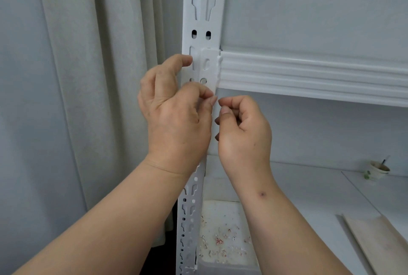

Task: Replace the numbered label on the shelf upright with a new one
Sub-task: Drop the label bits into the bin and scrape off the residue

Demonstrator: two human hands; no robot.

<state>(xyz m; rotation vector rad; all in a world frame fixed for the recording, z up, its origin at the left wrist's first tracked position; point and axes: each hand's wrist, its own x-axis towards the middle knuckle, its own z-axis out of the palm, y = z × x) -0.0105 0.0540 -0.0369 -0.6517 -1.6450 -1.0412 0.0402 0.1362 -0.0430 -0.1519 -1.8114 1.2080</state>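
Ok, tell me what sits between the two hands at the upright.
In the head view, a narrow strip of the white shelf upright shows between the left hand and right hand. Whether their fingertips pinch a label there is too small to tell.

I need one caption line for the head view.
Both hands pinch at something small in front of the white shelf upright.
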